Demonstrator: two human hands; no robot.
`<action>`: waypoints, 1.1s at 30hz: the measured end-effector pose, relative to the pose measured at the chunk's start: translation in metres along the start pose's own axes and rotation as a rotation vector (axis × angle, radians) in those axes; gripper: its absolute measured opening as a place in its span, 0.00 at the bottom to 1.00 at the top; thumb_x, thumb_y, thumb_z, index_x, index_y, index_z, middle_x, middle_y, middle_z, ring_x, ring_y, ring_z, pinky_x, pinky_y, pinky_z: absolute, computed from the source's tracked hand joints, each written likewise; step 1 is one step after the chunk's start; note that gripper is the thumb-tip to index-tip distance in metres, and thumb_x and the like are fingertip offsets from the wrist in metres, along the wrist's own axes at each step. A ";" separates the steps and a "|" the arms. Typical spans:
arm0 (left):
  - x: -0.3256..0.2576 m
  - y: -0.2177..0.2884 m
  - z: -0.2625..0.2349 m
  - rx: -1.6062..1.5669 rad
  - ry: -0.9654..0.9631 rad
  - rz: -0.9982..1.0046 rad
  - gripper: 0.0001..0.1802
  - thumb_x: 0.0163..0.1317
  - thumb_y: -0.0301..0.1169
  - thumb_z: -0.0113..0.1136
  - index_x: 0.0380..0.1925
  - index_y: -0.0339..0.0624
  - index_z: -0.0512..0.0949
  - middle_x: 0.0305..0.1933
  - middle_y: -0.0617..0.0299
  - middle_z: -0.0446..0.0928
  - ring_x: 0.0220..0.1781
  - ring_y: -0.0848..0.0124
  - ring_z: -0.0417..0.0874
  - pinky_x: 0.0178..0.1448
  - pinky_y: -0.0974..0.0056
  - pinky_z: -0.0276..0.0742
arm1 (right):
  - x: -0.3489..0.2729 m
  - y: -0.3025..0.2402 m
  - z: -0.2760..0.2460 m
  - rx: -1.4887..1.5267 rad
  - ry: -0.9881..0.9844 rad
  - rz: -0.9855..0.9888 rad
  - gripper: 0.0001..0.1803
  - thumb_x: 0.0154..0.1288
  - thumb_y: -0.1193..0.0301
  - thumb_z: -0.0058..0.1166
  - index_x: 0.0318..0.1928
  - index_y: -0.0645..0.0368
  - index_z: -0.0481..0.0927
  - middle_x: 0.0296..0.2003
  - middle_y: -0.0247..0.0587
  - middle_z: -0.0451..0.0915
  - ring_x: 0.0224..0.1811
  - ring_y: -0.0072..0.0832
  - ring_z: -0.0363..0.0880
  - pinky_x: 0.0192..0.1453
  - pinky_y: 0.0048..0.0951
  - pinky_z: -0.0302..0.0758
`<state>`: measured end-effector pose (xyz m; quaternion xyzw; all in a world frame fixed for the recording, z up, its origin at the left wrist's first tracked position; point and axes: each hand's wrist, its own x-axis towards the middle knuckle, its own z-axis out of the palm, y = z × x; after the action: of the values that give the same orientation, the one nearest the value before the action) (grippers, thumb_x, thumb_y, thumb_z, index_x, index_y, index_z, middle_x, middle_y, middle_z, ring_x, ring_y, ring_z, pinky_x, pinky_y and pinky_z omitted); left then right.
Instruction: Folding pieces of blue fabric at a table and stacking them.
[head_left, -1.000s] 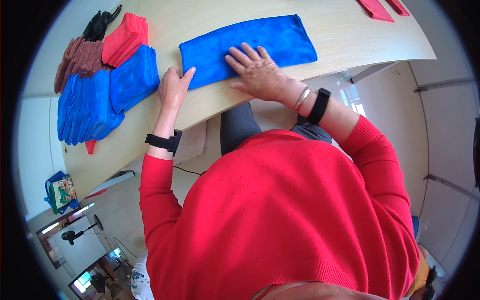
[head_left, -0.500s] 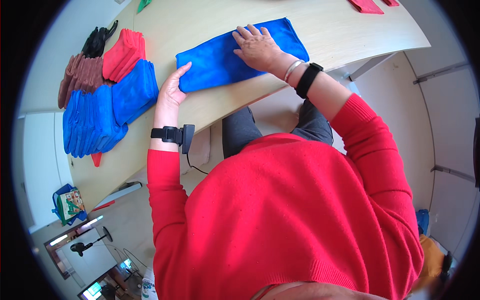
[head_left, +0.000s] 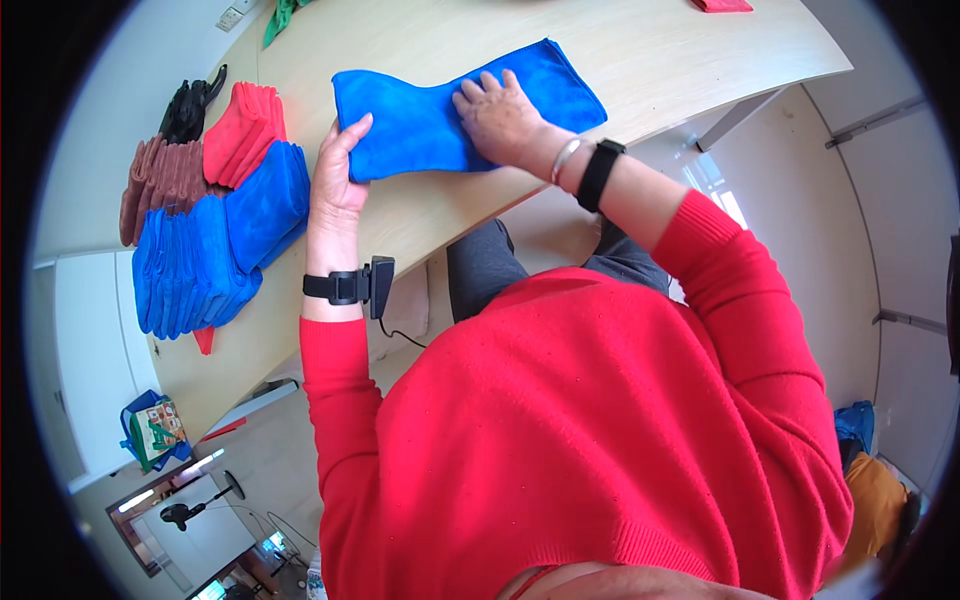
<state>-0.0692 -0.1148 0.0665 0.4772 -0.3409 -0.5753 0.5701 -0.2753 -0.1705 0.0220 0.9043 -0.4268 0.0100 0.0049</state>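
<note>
A folded blue cloth (head_left: pixel 410 125) lies across the table near its front edge. My left hand (head_left: pixel 340 165) grips the cloth's left end, thumb on top and the other fingers hidden underneath; that end is raised and curls up. My right hand (head_left: pixel 500 118) rests on the middle of the cloth with its fingers spread, pressing a dip into it. To the left of my left hand stand folded blue cloths (head_left: pixel 190 265) in a row, with another blue stack (head_left: pixel 268 195) leaning beside them.
Behind the blue stacks are folded red cloths (head_left: pixel 243 135), brown cloths (head_left: pixel 163 185) and a black bundle (head_left: pixel 188 110). A green cloth (head_left: pixel 283 18) lies at the far left, a red cloth (head_left: pixel 722 5) at the far edge. The wooden table (head_left: pixel 690 70) curves away to the right.
The left end of the blue cloth has lifted and bent inward with my left hand. My right hand has shifted slightly left, and the cloth, flat before, now dips in its middle.
</note>
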 end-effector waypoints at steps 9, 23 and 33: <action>0.033 0.009 0.068 0.191 -0.145 0.055 0.25 0.55 0.27 0.61 0.55 0.36 0.69 0.46 0.57 0.77 0.45 0.66 0.80 0.51 0.62 0.76 | -0.096 -0.016 0.021 -0.077 0.363 -0.135 0.23 0.59 0.68 0.45 0.55 0.64 0.70 0.53 0.48 0.70 0.59 0.43 0.66 0.64 0.48 0.59; 0.050 -0.065 0.187 0.647 -0.100 -0.214 0.23 0.58 0.33 0.59 0.53 0.38 0.70 0.40 0.56 0.76 0.35 0.69 0.79 0.40 0.63 0.80 | -0.110 -0.001 0.023 0.325 0.314 -0.154 0.20 0.56 0.69 0.49 0.50 0.64 0.73 0.45 0.46 0.74 0.53 0.38 0.70 0.63 0.38 0.61; 0.048 -0.082 0.110 1.505 -0.324 0.853 0.29 0.63 0.46 0.52 0.60 0.45 0.65 0.55 0.51 0.71 0.58 0.52 0.70 0.59 0.48 0.66 | -0.128 0.029 0.019 0.402 0.402 -0.227 0.22 0.54 0.71 0.55 0.52 0.59 0.74 0.50 0.43 0.74 0.58 0.38 0.67 0.66 0.40 0.59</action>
<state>-0.1943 -0.1694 0.0166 0.4707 -0.8556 0.0034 0.2153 -0.3789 -0.0910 0.0002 0.9090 -0.3029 0.2723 -0.0885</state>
